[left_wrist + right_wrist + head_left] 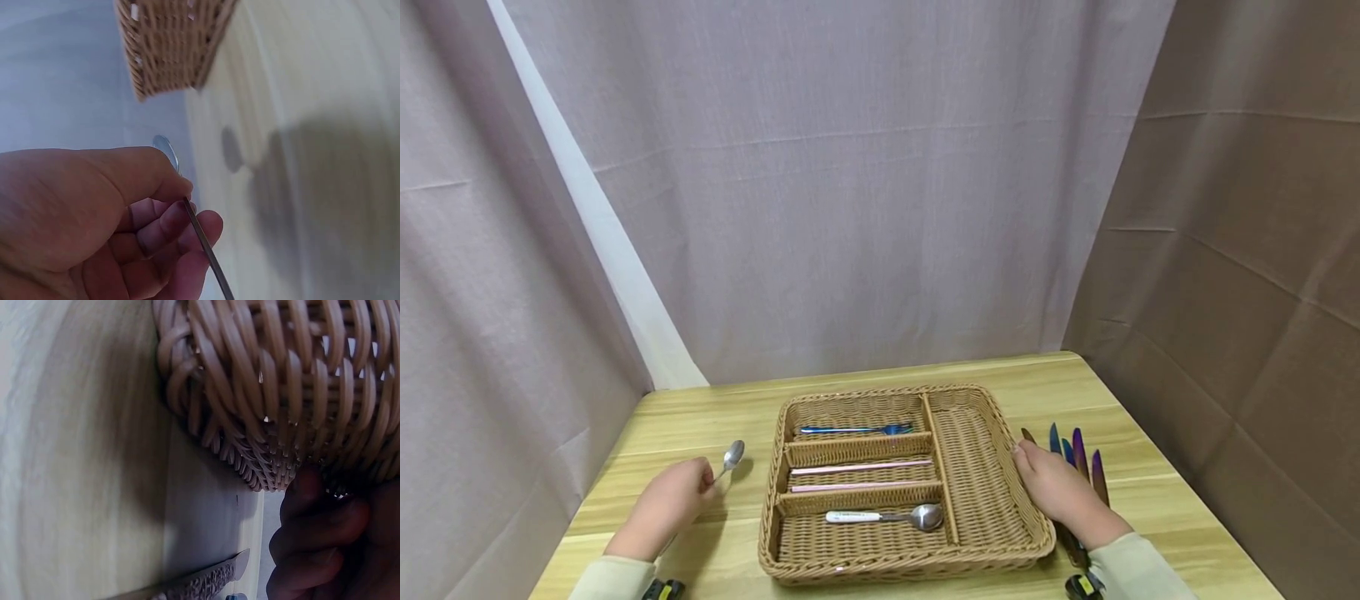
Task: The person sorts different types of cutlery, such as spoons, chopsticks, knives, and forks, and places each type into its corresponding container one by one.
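Note:
My left hand [673, 500] pinches a metal spoon [733, 454] by its thin handle, left of the wicker basket. In the left wrist view the handle [210, 251] passes between thumb and fingertips, bowl pointing away, with its shadow on the table. At the right side of the wicker cutlery basket [976, 475], my right hand [1063, 492] grips the rim. Its curled fingers [319, 544] lie against the outer wall in the right wrist view. Inside the basket are a blue fork [857, 430], pink chopsticks [861, 468] and a white-handled spoon [887, 517], in separate compartments.
Several knives [1079, 454] with blue, purple and brown blades lie right of the basket, partly hidden by my right hand and wrist. The wooden table [737, 408] ends at grey curtains [850, 208] behind and at both sides.

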Available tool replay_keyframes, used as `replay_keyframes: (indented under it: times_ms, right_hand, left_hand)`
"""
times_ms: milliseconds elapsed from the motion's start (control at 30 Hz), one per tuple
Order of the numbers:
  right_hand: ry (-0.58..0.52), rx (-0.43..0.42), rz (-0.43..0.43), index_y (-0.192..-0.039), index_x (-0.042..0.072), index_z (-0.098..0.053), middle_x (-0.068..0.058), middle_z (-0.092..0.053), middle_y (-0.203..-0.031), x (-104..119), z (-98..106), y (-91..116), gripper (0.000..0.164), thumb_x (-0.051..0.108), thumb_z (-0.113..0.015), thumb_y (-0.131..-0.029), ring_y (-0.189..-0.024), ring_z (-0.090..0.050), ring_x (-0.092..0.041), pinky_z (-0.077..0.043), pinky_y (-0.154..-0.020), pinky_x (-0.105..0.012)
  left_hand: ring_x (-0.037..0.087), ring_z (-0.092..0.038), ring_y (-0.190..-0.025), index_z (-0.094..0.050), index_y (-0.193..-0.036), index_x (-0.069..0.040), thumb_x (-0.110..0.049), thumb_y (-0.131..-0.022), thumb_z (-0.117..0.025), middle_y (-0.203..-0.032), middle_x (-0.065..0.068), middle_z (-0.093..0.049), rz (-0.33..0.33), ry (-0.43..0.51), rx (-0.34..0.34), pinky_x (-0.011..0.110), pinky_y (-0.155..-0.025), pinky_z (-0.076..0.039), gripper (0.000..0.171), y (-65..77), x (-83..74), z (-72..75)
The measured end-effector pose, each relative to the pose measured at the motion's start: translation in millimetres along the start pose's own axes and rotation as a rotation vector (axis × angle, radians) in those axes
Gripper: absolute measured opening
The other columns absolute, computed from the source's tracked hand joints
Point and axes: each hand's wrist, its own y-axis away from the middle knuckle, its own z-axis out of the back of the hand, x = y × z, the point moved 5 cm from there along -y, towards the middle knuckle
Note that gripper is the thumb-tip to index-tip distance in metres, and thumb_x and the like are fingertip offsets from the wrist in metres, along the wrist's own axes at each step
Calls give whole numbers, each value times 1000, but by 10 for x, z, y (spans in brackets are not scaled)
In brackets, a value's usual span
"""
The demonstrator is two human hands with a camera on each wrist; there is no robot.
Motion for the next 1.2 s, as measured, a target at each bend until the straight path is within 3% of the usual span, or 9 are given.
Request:
replay_keyframes:
  times_ms: [167, 367, 767, 1000, 1200]
  right_hand:
    - [6, 5, -1, -140, -4, -44, -32, -51, -139, -7, -1, -3, 57, 37, -23, -108, -123, -47, -46, -42, -98, -67]
    - [6, 4, 0, -139, -4, -46, -31, -53, -137, -7, -3, -10, 56, 37, -23, -108, -121, -49, -45, -44, -96, -66]
    - [8, -6, 5, -133, -3, -50, -30, -58, -131, -6, 5, -3, 51, 34, -25, -108, -118, -52, -45, -46, -94, -66]
    - [4, -15, 2, -128, 0, -53, -28, -62, -125, 1, 20, -6, 47, 33, -26, -108, -115, -55, -44, -48, -91, -65]
    - [-2, -13, 5, -126, 0, -54, -27, -65, -119, 22, 22, -2, 46, 32, -27, -108, -112, -57, -42, -50, -87, -63]
  left_hand:
    - [12, -51, -62, -63, -77, -14, -16, -78, -72, -69, -3, -61, -30, -17, -35, 40, -61, -52, 9, -18, -174, 104]
    - [12, -49, -58, -63, -74, -14, -18, -75, -73, -65, -4, -58, -49, -23, -29, 38, -57, -50, 11, -26, -334, 173]
    - [9, -47, -57, -61, -71, -18, -16, -72, -71, -63, -9, -58, -104, 1, -35, 33, -55, -48, 11, -98, -686, 167]
    - [4, -48, -57, -60, -70, -24, -18, -75, -75, -63, -16, -58, -187, 3, -52, 31, -55, -48, 17, -123, -1033, 149]
    - [3, -48, -56, -63, -71, -21, -16, -72, -73, -63, -15, -58, -313, -24, -73, 28, -53, -49, 12, -89, -1358, 156]
